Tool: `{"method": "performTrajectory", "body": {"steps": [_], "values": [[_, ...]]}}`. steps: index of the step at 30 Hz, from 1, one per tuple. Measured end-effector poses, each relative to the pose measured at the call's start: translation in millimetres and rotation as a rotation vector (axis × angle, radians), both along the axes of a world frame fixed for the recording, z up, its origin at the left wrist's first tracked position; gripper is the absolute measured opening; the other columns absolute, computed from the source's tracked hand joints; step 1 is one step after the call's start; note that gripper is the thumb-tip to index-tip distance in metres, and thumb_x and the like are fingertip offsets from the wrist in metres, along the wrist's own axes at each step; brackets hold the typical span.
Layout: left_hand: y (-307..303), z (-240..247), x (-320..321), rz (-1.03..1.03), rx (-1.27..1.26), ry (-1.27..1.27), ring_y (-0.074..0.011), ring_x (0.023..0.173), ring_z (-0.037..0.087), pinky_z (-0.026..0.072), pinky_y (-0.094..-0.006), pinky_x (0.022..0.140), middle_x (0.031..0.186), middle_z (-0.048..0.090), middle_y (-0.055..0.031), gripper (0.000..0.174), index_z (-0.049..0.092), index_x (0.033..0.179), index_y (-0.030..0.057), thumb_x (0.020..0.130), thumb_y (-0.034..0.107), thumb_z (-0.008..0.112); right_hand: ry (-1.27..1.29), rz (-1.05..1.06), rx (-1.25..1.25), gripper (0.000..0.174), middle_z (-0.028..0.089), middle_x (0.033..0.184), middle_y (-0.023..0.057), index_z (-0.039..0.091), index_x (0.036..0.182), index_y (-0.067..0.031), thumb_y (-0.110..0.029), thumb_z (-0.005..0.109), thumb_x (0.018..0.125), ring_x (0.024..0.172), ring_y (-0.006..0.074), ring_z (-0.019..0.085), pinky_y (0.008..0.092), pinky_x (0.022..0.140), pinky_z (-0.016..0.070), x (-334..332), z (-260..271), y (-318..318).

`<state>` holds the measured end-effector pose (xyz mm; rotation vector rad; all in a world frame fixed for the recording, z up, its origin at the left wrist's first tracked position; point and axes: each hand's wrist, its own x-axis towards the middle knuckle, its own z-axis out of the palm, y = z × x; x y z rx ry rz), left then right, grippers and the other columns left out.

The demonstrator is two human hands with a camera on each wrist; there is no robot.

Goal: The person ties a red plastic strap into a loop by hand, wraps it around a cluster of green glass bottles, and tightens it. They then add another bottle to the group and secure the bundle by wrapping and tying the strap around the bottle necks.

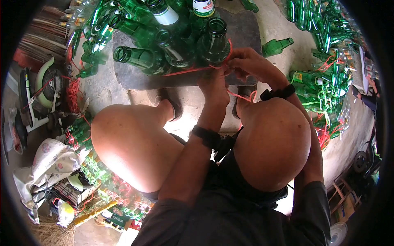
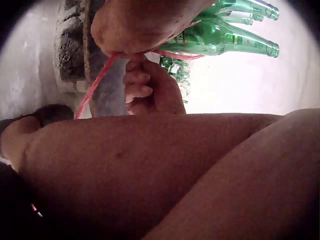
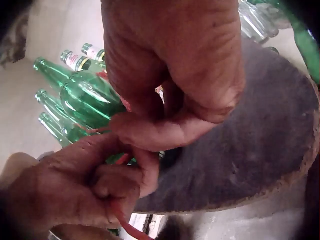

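Observation:
Several green glass bottles stand bunched together on a dark slab, with red plastic twine running round their lower sides. At the bunch's near right side, my left hand grips the twine with curled fingers, and a loose tail trails down from it. My right hand meets it there, thumb and fingertips pinching the twine close to the bottles. In the right wrist view the fingertips of both hands come together, hiding the crossing of the strands. The left wrist view shows the right hand below the left.
A single green bottle lies on the floor right of the slab. More bottles lie piled at the right, some tied with red twine. At the left are a fan-like object and a white sack. Bare knees flank the forearms.

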<state>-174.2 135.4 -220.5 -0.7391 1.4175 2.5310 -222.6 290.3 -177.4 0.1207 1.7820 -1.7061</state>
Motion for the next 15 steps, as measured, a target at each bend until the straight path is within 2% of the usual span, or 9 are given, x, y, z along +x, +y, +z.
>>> {"method": "performTrajectory", "body": {"steps": [1, 3, 5, 8, 12, 14, 15], "values": [[-1, 5, -2, -0.001, 0.001, 0.0, -0.009, 0.062, 0.059, 0.0307, -0.0238, 0.045, 0.082, 0.068, -0.0049, 0.021, 0.068, 0.098, 0.0037, 0.082, 0.011, 0.078, -0.048, 0.009, -0.053, 0.018, 0.074, 0.084, 0.0082, 0.07, 0.097, 0.0012, -0.014, 0.061, 0.094, 0.059, 0.0079, 0.056, 0.0242, 0.05, 0.0453, -1, -1, 1], [-3, 13, -7, -0.025, 0.078, -0.3, -0.0102, 0.064, 0.061, 0.0292, -0.0241, 0.044, 0.08, 0.067, -0.0047, 0.02, 0.068, 0.098, 0.0053, 0.081, 0.01, 0.078, -0.097, 0.017, -0.105, 0.018, 0.074, 0.083, 0.0082, 0.07, 0.098, 0.0009, -0.014, 0.061, 0.094, 0.059, 0.0074, 0.056, 0.0237, 0.05, 0.0451, -1, -7, 6], [-3, 15, -9, -0.022, 0.105, -0.311, -0.0103, 0.064, 0.062, 0.0284, -0.0237, 0.043, 0.081, 0.067, -0.0048, 0.019, 0.067, 0.098, 0.0057, 0.082, 0.008, 0.077, -0.161, 0.09, -0.183, 0.024, 0.074, 0.094, 0.0055, 0.07, 0.116, -0.0016, -0.015, 0.06, 0.099, 0.058, 0.0048, 0.056, 0.0205, 0.049, 0.0442, -2, -17, 13], [-3, 9, -10, -0.025, 0.164, -0.313, -0.0102, 0.064, 0.062, 0.0268, -0.0231, 0.042, 0.082, 0.067, -0.0052, 0.019, 0.066, 0.099, 0.006, 0.083, 0.006, 0.076, -0.197, 0.042, -0.223, 0.026, 0.073, 0.094, 0.0045, 0.07, 0.118, -0.0009, -0.016, 0.06, 0.1, 0.058, 0.0044, 0.055, 0.0199, 0.048, 0.0431, 1, -16, 12], [-6, 4, -12, -0.061, 0.23, -0.286, -0.0095, 0.063, 0.062, 0.0254, -0.022, 0.041, 0.083, 0.066, -0.0057, 0.024, 0.063, 0.104, 0.0063, 0.083, 0.003, 0.075, -0.2, 0.02, -0.233, 0.024, 0.072, 0.091, 0.0042, 0.07, 0.117, -0.0008, -0.017, 0.06, 0.101, 0.057, 0.0044, 0.054, 0.02, 0.048, 0.0426, 2, -19, 10], [-10, 0, -14, -0.088, 0.233, -0.302, -0.0096, 0.064, 0.062, 0.0252, -0.022, 0.041, 0.082, 0.066, -0.0055, 0.026, 0.063, 0.105, 0.0067, 0.083, 0.002, 0.075, -0.219, 0.005, -0.22, 0.017, 0.072, 0.084, 0.0047, 0.069, 0.101, -0.003, -0.019, 0.063, 0.098, 0.058, 0.005, 0.055, 0.0209, 0.049, 0.0438, 2, -15, 9], [-12, 1, -15, -0.112, 0.236, -0.317, -0.0098, 0.064, 0.063, 0.0249, -0.0219, 0.041, 0.082, 0.065, -0.0052, 0.028, 0.062, 0.106, 0.0071, 0.082, 0.002, 0.075, -0.219, 0.004, -0.22, 0.017, 0.072, 0.084, 0.0047, 0.069, 0.101, -0.003, -0.019, 0.063, 0.098, 0.058, 0.005, 0.055, 0.0209, 0.049, 0.0438, 2, -18, 10]]}}
